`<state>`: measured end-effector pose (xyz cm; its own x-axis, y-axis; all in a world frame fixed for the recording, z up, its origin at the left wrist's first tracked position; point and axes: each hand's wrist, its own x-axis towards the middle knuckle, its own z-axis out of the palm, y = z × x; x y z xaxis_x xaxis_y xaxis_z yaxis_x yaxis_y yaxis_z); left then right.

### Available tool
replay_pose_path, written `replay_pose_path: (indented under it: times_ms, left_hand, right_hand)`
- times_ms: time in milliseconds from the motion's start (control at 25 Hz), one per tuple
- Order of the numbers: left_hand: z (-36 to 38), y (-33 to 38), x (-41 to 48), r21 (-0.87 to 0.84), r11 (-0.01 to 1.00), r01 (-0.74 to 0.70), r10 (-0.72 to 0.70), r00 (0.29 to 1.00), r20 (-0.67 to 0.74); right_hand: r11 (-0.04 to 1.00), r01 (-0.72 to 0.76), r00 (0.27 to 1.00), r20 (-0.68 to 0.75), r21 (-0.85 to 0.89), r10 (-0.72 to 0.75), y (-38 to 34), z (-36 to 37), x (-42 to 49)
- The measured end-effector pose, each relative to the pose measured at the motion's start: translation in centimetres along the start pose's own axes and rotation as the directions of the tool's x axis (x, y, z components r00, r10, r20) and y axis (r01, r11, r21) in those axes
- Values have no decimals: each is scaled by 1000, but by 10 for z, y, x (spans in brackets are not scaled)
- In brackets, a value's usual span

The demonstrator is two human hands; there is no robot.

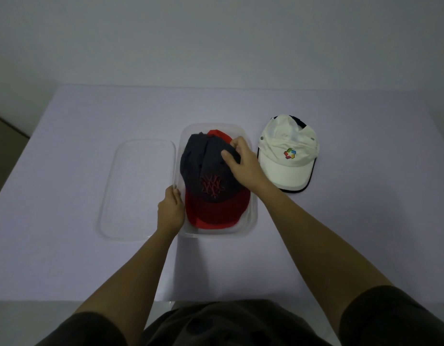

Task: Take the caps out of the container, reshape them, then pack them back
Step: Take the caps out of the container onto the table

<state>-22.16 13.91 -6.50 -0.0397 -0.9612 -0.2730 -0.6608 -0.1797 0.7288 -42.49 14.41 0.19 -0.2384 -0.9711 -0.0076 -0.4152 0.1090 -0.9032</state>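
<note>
Pale lilac bench (66, 186) under dim light carries a clear plastic container (253, 216), its lid (138, 188) lying just left. Inside, a navy cap (211, 171) with red brim and red embroidery lies lengthwise, brim toward the near edge. Right hand (243, 166) fingers pinch its crown's far side; left hand (171, 211) grips the container's left wall. A white cap (288, 156) sits right, brim near.
</note>
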Motion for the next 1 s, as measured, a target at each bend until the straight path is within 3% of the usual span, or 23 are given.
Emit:
replay_pose_path:
  times_ms: [120, 200, 320, 480, 640, 760, 920, 1000]
  left_hand:
    - [0, -2, 2, 8, 1000, -7, 7, 1000, 5]
    - [2, -3, 3, 7, 1000, -3, 3, 1000, 3]
    - [5, -3, 2, -7, 1000, -18, 18, 1000, 11]
    - [2, -4, 3, -48, 999, -2, 2, 1000, 0]
    - [1, -4, 2, -38, 999, 9, -8, 1000, 25]
    - [0, -5, 4, -42, 999, 18, -16, 999, 43]
    - [0, -4, 4, -52, 998, 38, -35, 998, 55]
    - [0, -5, 4, -47, 998, 40, -36, 997, 68]
  right_hand:
    - [968, 74, 983, -181, 240, -30, -16, -20, -6]
    - [921, 88, 954, -299, 378, 31, -20, -45, -14]
    - [904, 119, 875, -473, 410, 100, -6, -94, -40]
    - [887, 44, 836, -503, 459, 219, 34, -123, -70]
    - [854, -84, 713, -567, 514, 412, 77, -118, -95]
    - [868, -211, 664, -585, 451, 465, 108, -115, -108]
    - [923, -316, 696, -607, 221, 384, 117, -116, -105]
    - [940, -305, 666, -671, 156, 327, 114, -123, -103]
